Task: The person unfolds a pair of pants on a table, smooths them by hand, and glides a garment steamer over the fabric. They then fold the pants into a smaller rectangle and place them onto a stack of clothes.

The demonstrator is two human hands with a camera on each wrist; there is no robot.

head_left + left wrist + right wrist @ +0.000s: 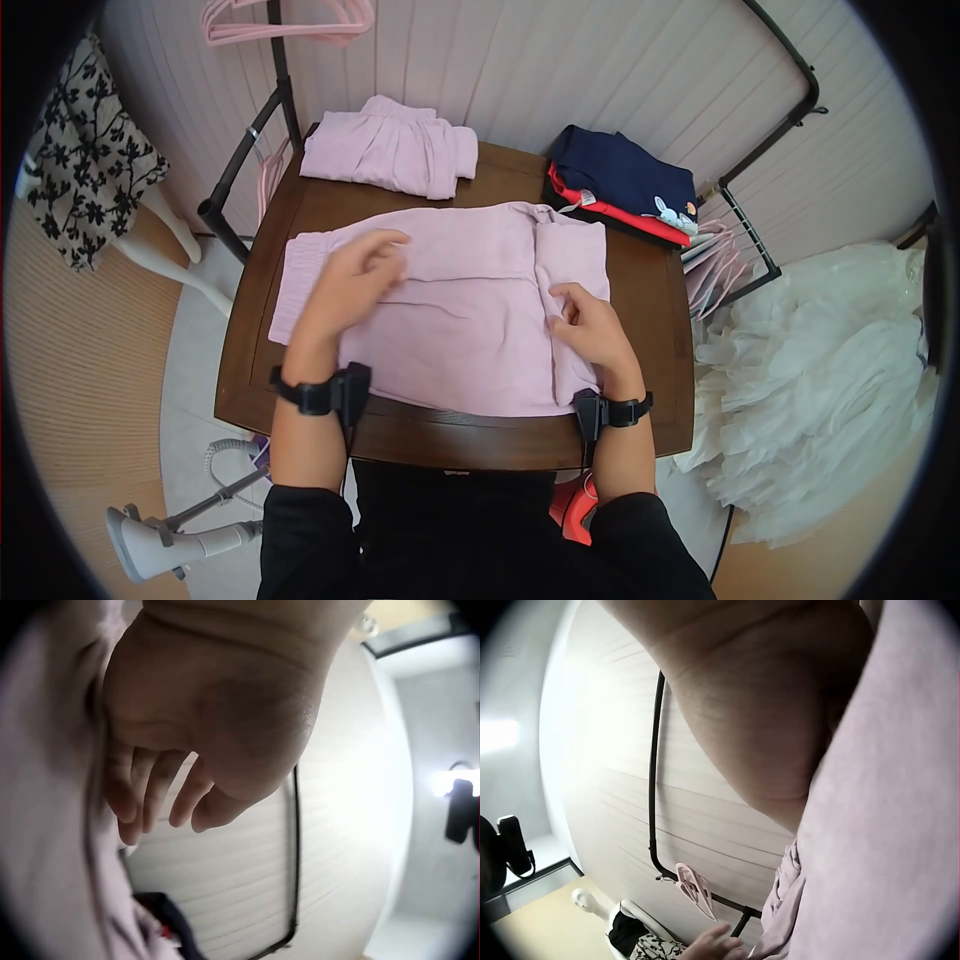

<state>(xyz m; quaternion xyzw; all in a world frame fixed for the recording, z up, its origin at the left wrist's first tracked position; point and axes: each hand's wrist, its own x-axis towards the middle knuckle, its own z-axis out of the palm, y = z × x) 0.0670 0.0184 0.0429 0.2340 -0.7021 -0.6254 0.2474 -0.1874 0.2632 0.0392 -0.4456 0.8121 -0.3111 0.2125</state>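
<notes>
A light pink garment (460, 330) lies flat on the brown table (400, 437), its gathered waistband at the left and a folded-over section along its right side. Over its left part is the left hand (358, 280), fingers loosely bent, with nothing between them; the left wrist view shows this hand (210, 720) beside the pink cloth (45, 787). At the folded right section, the right hand (592, 328) has its thumb and forefinger at the fold's edge. In the right wrist view its fingertips are hidden behind the pink cloth (885, 787).
Another folded pink garment (385, 150) sits at the table's back left. Navy (620, 170) and red folded clothes are stacked at the back right. Black rack poles (240, 150) stand behind, with pink hangers (290, 22). A white ruffled dress (800, 400) is at the right, a steamer (180, 545) lower left.
</notes>
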